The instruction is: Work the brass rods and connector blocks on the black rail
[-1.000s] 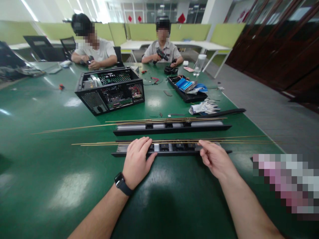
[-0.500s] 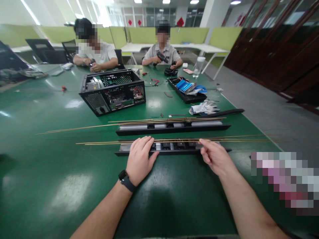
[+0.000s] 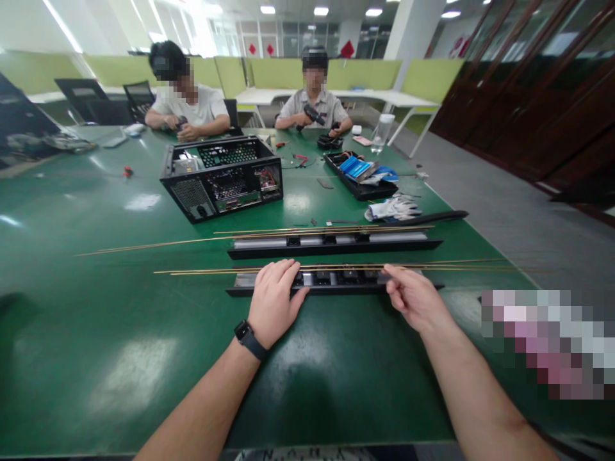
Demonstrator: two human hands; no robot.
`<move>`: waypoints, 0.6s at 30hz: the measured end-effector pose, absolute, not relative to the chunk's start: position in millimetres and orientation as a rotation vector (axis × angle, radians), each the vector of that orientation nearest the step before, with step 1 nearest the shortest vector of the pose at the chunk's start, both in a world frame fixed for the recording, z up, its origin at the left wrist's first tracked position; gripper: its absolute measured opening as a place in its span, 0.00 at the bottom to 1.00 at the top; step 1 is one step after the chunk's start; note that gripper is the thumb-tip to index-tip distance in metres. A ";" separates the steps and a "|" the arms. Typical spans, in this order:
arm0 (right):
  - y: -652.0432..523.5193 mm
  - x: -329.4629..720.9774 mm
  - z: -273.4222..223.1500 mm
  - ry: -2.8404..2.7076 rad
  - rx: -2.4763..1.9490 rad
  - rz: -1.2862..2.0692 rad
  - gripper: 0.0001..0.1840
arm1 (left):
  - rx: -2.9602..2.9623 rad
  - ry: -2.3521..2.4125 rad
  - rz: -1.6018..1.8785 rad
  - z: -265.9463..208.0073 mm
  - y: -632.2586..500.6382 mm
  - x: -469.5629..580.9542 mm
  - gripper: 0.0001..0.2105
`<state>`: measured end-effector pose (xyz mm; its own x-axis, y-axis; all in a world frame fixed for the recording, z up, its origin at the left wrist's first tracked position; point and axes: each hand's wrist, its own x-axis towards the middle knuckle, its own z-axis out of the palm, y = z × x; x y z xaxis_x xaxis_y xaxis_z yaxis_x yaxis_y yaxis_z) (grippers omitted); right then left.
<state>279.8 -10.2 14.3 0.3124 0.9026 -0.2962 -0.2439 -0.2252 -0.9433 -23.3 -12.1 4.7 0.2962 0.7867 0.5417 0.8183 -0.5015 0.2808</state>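
My left hand (image 3: 276, 304) lies across the left part of the nearer long black rail (image 3: 331, 291), fingers over the top and thumb along its near edge. Several thin brass-coloured rods (image 3: 192, 272) run lengthwise over this rail, passing at the left fingers. At the rail's right part, my right hand (image 3: 413, 296) has its fingertips closed on the rods, with the other fingers curled. Black blocks and silvery pieces sit inside the channel between the hands. Just beyond lies a second black rail (image 3: 336, 247) with more thin rods (image 3: 158, 244) over it.
On the green table (image 3: 120, 333) stands an open computer case (image 3: 221, 182). A black tray (image 3: 369, 189) holding blue items, gloves (image 3: 394, 208) and a dark strip (image 3: 432, 218) lie at the right. Two people sit across; one holds a power drill (image 3: 313, 114). A bottle (image 3: 382, 133) stands nearby.
The view has shifted slightly. Both hands keep the same pose on the nearer rail and rods; no thing has visibly moved on the table.
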 end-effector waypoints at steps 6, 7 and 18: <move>-10.5 280.4 12.7 -0.672 -1.385 1.209 0.21 | -2.490 -1.529 -1.005 3.9 -11.1 -23.6 0.20; -10.6 280.5 12.4 -0.673 -1.383 1.207 0.21 | -2.488 -1.526 -1.008 3.6 -11.0 -23.5 0.20; -8.2 282.2 6.5 -0.709 -1.327 1.198 0.20 | -2.481 -1.504 -1.033 0.2 -9.1 -24.7 0.20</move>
<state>282.2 -8.2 6.5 0.2955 0.9267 -0.2323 -0.2426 -0.1623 -0.9564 -24.7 -9.1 0.2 0.2988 0.7653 0.5701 0.8067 -0.5217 0.2776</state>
